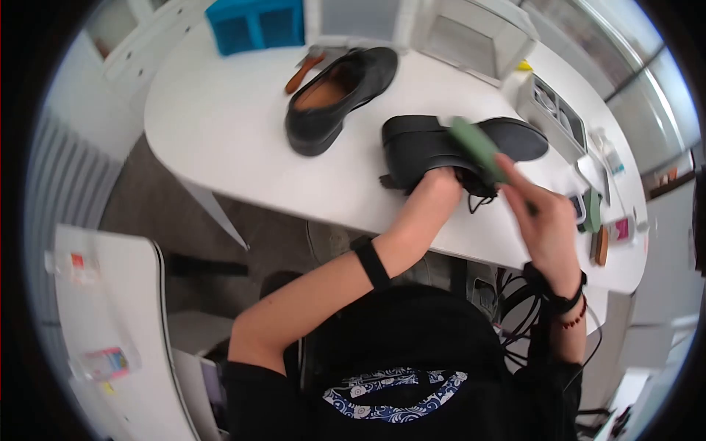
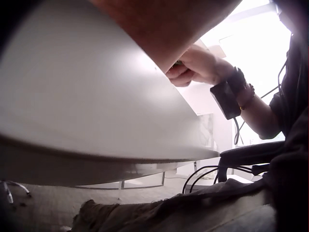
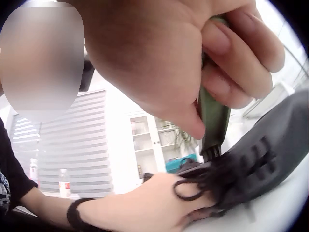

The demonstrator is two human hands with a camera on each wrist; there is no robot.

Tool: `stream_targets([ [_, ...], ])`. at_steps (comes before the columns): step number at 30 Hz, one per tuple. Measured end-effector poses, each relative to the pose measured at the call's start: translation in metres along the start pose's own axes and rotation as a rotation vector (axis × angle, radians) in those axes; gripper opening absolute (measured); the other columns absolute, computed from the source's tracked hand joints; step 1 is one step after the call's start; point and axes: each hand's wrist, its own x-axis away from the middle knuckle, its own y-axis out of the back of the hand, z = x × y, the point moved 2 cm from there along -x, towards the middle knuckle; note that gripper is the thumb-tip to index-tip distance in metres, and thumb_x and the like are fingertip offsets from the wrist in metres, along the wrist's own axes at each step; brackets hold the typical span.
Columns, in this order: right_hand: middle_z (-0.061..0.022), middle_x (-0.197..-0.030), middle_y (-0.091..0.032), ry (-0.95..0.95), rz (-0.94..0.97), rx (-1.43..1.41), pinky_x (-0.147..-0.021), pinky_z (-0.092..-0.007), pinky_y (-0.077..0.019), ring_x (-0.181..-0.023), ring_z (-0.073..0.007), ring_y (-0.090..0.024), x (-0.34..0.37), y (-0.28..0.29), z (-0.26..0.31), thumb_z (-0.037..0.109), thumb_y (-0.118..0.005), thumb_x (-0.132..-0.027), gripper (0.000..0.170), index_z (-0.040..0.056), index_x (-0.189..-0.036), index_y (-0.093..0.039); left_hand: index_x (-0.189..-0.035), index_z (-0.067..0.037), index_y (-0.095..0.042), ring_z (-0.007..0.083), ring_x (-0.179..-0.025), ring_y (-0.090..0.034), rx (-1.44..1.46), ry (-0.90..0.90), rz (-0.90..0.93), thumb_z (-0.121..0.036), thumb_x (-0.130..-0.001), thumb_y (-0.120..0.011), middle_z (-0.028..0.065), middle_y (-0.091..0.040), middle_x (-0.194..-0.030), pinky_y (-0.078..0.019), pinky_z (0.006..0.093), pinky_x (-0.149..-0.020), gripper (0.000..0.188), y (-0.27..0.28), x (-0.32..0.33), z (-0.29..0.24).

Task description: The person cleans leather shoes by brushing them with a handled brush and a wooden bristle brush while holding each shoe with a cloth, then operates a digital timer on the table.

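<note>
A black lace-up shoe (image 1: 419, 147) lies tipped on its side at the table's near edge, sole facing away from me. My left hand (image 1: 443, 184) reaches into its opening and holds it, with most fingers hidden inside; the shoe's loose laces (image 3: 219, 176) hang beside that hand in the right wrist view. In my right hand (image 1: 548, 220) is a green brush (image 1: 474, 143), slightly blurred, crossing the middle of the shoe. Its dark bristles (image 3: 212, 152) meet the shoe near the laces. The matching black shoe (image 1: 320, 121) stands upright to the left, brown lining showing.
Behind the upright shoe lies a wooden-handled tool (image 1: 301, 73). A blue box (image 1: 257, 28) and a white open-fronted box (image 1: 478, 40) stand at the back. On the right are a grey tray (image 1: 555, 117), another green brush (image 1: 592, 209), a wooden brush (image 1: 601, 246) and a small bottle (image 1: 622, 229).
</note>
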Motion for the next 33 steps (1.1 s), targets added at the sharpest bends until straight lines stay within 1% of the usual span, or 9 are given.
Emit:
stream_targets([
  [2, -0.0058, -0.069, -0.062, -0.405, 0.138, 0.013, -0.056, -0.0275, -0.0391, -0.055, -0.0098, -0.045, 0.009, 0.022, -0.016, 0.017, -0.063, -0.100, 0.039, 0.0117, -0.138, -0.063, -0.089, -0.016, -0.075, 0.0143, -0.092, -0.064, -0.099, -0.054, -0.129, -0.017, -0.082, -0.063, -0.0007, -0.067, -0.087, -0.0466, 0.0276, -0.077, 0.014, 0.000, 0.000, -0.002],
  [5, -0.0046, -0.094, -0.073, -0.496, 0.151, -0.087, -0.076, -0.0211, -0.0439, -0.079, -0.0054, -0.046, 0.016, 0.023, -0.029, 0.018, -0.059, -0.103, 0.039, 0.0035, -0.140, -0.059, -0.093, -0.015, -0.075, 0.0173, -0.092, -0.064, -0.191, -0.095, -0.065, -0.021, -0.083, -0.062, -0.0014, -0.069, -0.090, -0.0458, 0.0326, -0.082, 0.018, -0.001, 0.001, -0.008],
  [10, -0.0232, -0.089, -0.069, -0.171, 0.096, -0.087, -0.064, -0.0289, -0.0478, -0.060, -0.0127, -0.047, -0.008, -0.020, 0.038, 0.012, -0.065, -0.098, 0.039, 0.0098, -0.136, -0.064, -0.100, -0.015, -0.073, 0.0164, -0.099, -0.062, -0.102, -0.088, 0.017, -0.022, -0.086, -0.061, -0.0029, -0.067, -0.097, -0.0441, 0.0322, -0.086, 0.020, 0.005, 0.001, -0.002],
  [16, -0.0145, -0.062, -0.046, 0.005, 0.108, -0.083, -0.055, -0.0298, -0.0421, -0.053, -0.0209, -0.036, -0.024, -0.030, 0.052, 0.013, -0.069, -0.095, 0.039, 0.0127, -0.134, -0.067, -0.109, -0.016, -0.070, 0.0146, -0.109, -0.057, -0.196, -0.019, -0.148, -0.016, -0.089, -0.057, -0.0059, -0.062, -0.100, -0.0418, 0.0330, -0.090, 0.023, -0.007, 0.001, -0.010],
  [20, -0.0095, -0.065, -0.041, -0.258, 0.110, 0.029, -0.055, -0.0273, -0.0359, -0.063, -0.0082, -0.033, -0.008, 0.007, 0.010, 0.014, -0.066, -0.097, 0.039, 0.0145, -0.136, -0.065, -0.096, -0.017, -0.077, 0.0180, -0.092, -0.064, -0.099, -0.077, -0.102, -0.020, -0.085, -0.062, -0.0026, -0.067, -0.086, -0.0451, 0.0340, -0.086, 0.019, -0.001, -0.003, -0.005],
  [24, 0.0033, -0.071, -0.046, -0.387, 0.095, -0.125, -0.056, -0.0237, -0.0282, -0.066, -0.0049, -0.032, 0.005, 0.020, -0.025, 0.013, -0.063, -0.100, 0.040, 0.0108, -0.139, -0.062, -0.097, -0.015, -0.076, 0.0190, -0.096, -0.064, -0.154, -0.147, -0.053, -0.020, -0.083, -0.063, -0.0014, -0.068, -0.088, -0.0452, 0.0329, -0.085, 0.020, 0.006, 0.001, -0.001],
  [27, -0.0042, -0.080, -0.072, -0.213, 0.094, -0.203, -0.061, -0.0286, -0.0418, -0.069, -0.0022, -0.044, 0.001, -0.001, 0.001, 0.010, -0.065, -0.099, 0.040, 0.0063, -0.138, -0.061, -0.092, -0.014, -0.074, 0.0170, -0.094, -0.065, -0.081, -0.044, -0.071, -0.017, -0.085, -0.062, -0.0008, -0.068, -0.087, -0.0468, 0.0305, -0.081, 0.014, 0.004, -0.002, -0.001],
  [30, -0.0209, -0.073, -0.065, -0.105, 0.170, -0.199, -0.059, -0.0347, -0.0484, -0.054, -0.0297, -0.061, -0.009, -0.017, 0.032, 0.014, -0.069, -0.095, 0.039, 0.0105, -0.134, -0.066, -0.086, -0.014, -0.071, 0.0142, -0.088, -0.066, 0.135, 0.034, -0.158, -0.014, -0.085, -0.062, -0.0016, -0.066, -0.084, -0.0495, 0.0281, -0.073, 0.009, -0.036, -0.006, -0.022],
  [33, -0.0239, -0.071, -0.060, -0.029, 0.171, -0.167, -0.060, -0.0353, -0.0491, -0.061, -0.0397, -0.055, -0.014, -0.013, 0.030, 0.015, -0.070, -0.093, 0.040, 0.0146, -0.133, -0.067, -0.085, -0.014, -0.070, 0.0130, -0.083, -0.067, 0.046, 0.006, -0.172, -0.013, -0.083, -0.064, -0.0030, -0.064, -0.081, -0.0515, 0.0278, -0.066, 0.007, -0.012, -0.004, -0.008],
])
